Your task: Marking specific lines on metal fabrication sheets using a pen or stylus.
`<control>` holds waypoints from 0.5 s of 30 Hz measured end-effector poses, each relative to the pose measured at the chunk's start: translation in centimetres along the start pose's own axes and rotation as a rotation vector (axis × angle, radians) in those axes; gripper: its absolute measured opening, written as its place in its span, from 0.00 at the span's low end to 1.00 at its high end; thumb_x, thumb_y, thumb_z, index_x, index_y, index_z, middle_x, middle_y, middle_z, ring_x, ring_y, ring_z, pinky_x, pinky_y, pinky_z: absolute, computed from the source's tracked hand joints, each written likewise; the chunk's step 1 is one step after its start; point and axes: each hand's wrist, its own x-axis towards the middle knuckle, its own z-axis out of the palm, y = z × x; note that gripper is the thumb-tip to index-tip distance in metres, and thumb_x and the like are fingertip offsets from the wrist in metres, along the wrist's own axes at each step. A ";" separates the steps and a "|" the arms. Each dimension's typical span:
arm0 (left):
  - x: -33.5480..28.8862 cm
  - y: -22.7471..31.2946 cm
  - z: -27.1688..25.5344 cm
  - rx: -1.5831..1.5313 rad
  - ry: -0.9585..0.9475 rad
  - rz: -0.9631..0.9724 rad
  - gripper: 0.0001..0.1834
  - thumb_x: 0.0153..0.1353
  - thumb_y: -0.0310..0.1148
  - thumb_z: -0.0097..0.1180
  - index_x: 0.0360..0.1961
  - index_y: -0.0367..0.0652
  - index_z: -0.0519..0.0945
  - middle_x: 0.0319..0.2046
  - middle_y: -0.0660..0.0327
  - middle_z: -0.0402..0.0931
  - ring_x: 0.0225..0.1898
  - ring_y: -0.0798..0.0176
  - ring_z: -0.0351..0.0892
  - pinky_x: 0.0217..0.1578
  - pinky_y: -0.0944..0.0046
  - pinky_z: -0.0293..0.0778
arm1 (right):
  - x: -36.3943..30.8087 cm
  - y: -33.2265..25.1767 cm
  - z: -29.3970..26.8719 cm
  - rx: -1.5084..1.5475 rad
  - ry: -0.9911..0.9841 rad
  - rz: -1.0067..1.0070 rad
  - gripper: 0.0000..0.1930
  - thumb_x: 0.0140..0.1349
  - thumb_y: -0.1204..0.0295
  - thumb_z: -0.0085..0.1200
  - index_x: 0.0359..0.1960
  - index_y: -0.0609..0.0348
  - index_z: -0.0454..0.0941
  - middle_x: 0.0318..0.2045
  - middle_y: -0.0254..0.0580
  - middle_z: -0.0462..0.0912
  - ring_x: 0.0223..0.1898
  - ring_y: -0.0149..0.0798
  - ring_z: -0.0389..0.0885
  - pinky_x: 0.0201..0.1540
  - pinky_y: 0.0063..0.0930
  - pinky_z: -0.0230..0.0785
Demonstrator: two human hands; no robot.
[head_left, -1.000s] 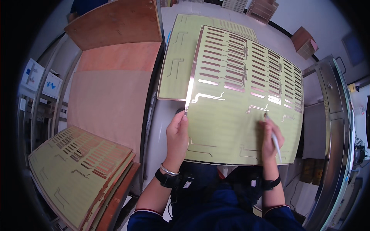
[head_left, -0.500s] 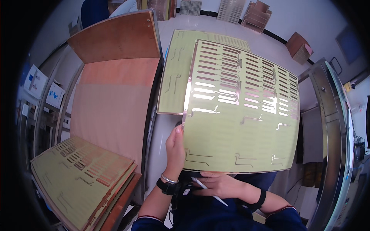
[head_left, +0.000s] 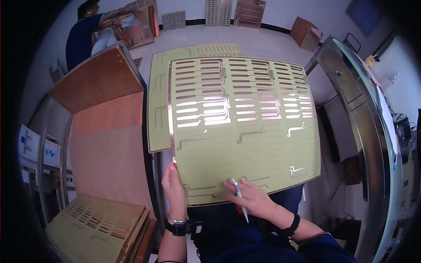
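A large yellow-green circuit panel (head_left: 245,149) with shiny copper traces is tilted up in front of me. My left hand (head_left: 174,186) grips its left edge near the lower corner, thumb on the face. My right hand (head_left: 251,198) is over the lower part of the panel, its fingertips slightly blurred. Between its fingers sits a slim white pen (head_left: 239,196), one end pointing up over the panel and the other down toward me. Whether the right fingers touch the panel I cannot tell. Behind the held panel lies another similar panel (head_left: 158,105), mostly covered.
On the left, a wooden-faced rack (head_left: 109,162) carries a stack of similar panels (head_left: 87,223). A metal-framed, glass-topped table (head_left: 351,87) stands at the right. Far left, a co-worker (head_left: 83,39) handles a copper-coloured sheet. A brown box (head_left: 305,34) and metal racks (head_left: 218,12) line the wall.
My right hand has risen from below the panel's lower edge onto its face, with the pen. The view has turned, bringing the co-worker in. My left hand keeps its grip.
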 end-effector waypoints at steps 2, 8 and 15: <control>-0.1 0.0 0.4 -0.008 0.028 0.018 0.19 0.73 0.38 0.38 0.47 0.33 0.75 0.38 0.62 0.76 0.41 0.72 0.72 0.45 0.71 0.68 | -0.1 0.9 -0.3 -0.019 0.030 0.159 0.27 0.51 0.75 0.55 0.57 0.49 0.70 0.64 0.45 0.65 0.63 0.47 0.65 0.64 0.47 0.58; -0.7 0.3 0.5 0.007 0.025 0.005 0.19 0.73 0.38 0.38 0.48 0.32 0.74 0.39 0.62 0.76 0.41 0.72 0.72 0.45 0.71 0.68 | -2.1 6.6 -3.2 -0.246 0.419 0.446 0.25 0.54 0.81 0.52 0.56 0.54 0.69 0.60 0.52 0.69 0.63 0.51 0.65 0.64 0.49 0.57; -0.7 0.0 0.4 0.045 0.055 0.022 0.19 0.72 0.39 0.40 0.48 0.32 0.74 0.40 0.62 0.76 0.42 0.72 0.72 0.46 0.70 0.68 | -0.8 8.5 -4.0 -0.278 0.662 0.552 0.24 0.55 0.82 0.51 0.55 0.56 0.69 0.57 0.53 0.71 0.59 0.55 0.68 0.62 0.50 0.57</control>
